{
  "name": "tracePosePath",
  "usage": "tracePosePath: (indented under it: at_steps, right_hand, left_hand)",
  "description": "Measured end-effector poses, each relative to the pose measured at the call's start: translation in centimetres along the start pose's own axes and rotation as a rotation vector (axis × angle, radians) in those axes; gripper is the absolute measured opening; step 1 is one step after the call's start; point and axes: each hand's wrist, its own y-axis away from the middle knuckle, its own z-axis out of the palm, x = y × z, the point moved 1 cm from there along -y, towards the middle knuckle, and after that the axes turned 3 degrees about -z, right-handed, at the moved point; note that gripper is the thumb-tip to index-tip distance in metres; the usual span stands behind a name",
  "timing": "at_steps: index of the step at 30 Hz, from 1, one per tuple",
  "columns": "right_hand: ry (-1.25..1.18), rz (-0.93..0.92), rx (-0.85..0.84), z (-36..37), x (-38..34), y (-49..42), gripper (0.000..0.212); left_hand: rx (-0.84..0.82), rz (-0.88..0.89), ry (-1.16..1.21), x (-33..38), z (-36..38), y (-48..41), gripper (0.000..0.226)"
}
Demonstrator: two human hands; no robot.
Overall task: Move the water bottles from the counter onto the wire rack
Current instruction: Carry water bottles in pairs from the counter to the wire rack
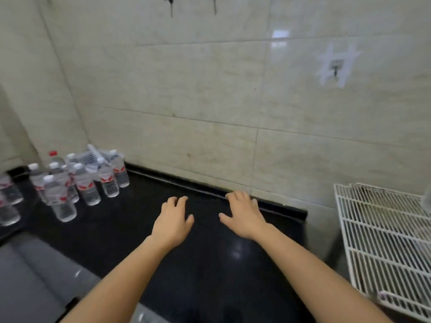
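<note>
Several clear water bottles (pixel 85 183) with white caps and red-and-white labels stand clustered at the far left of the black counter (pixel 140 229); one at the back has a red cap. A white wire rack (pixel 384 241) lies to the right, past the counter's end. My left hand (pixel 173 221) and my right hand (pixel 243 216) hover palm down over the middle of the counter, fingers spread, holding nothing. Both are well apart from the bottles and the rack.
A tiled wall (pixel 233 101) rises right behind the counter, with a taped hook (pixel 335 66) at the upper right. A grey surface (pixel 35 271) lies below the counter's front edge at the lower left. A blurred clear object (pixel 426 199) stands at the rack's far right edge.
</note>
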Motion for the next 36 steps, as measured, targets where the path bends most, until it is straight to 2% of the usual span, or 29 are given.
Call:
tracePosePath:
  at_steps: [7, 15, 24, 29, 36]
  right_hand:
    - [-0.002, -0.173, -0.121, 6.8, -15.2, -4.2, 0.058]
    - [-0.013, -0.318, -0.221, 13.1, -27.2, -11.3, 0.058]
    - [-0.042, -0.355, -0.284, 20.2, -36.1, -24.8, 0.058]
    - [-0.051, -0.28, -0.331, 23.2, -39.4, -32.9, 0.059]
    - [-0.093, -0.183, -0.281, 26.0, -42.3, -41.8, 0.063]
  left_hand:
    - [0.031, -0.237, -0.009, -15.1, -5.4, 2.8, 0.056]
    - [0.055, -0.477, -0.013, -28.8, -9.1, 2.1, 0.056]
    - [0.041, -0.534, -0.038, -40.6, -10.9, -7.5, 0.056]
    - [-0.004, -0.557, -0.052, -45.8, -11.5, -14.0, 0.054]
    - [0.079, -0.541, 0.013, -50.7, -12.0, -21.2, 0.058]
